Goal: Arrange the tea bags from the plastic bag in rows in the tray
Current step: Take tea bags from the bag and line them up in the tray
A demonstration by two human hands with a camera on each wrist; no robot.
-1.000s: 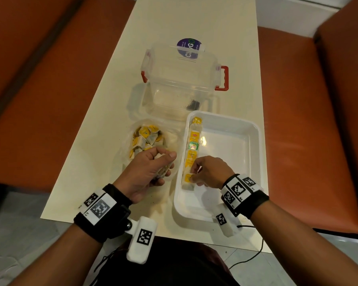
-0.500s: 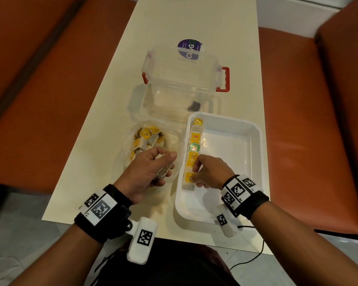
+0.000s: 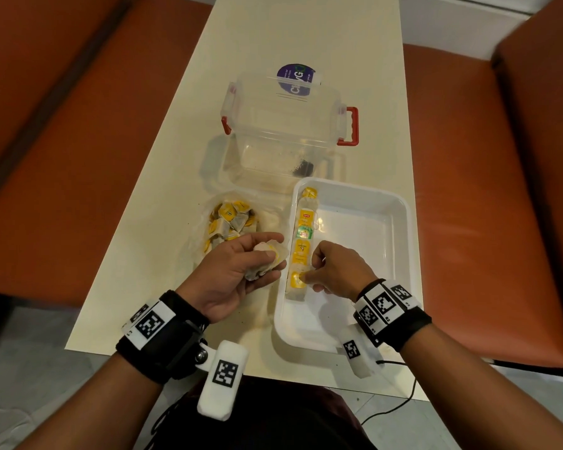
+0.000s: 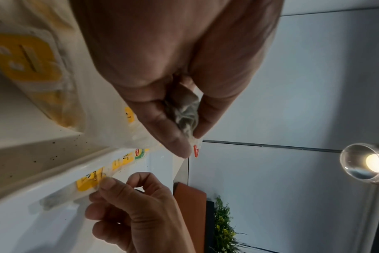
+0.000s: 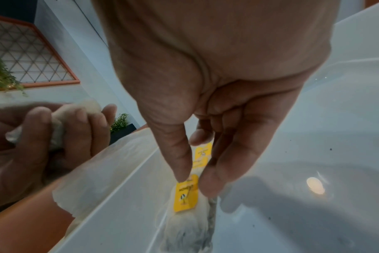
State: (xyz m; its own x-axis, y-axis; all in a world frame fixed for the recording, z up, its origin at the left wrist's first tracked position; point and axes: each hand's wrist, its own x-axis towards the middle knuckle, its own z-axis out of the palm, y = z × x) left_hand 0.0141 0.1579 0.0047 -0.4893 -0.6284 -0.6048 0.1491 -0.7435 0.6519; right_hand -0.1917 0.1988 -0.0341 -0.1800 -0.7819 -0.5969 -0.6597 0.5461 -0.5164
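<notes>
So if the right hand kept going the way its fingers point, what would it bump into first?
The right hand points left and down. Its fingertips already seem to touch the nearest tea bag; just past that comes the white tray wall. Depth is hard to judge.

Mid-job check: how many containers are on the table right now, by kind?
white tray: 1
plastic bag: 1
clear box with red handles: 1
Total: 3
</notes>
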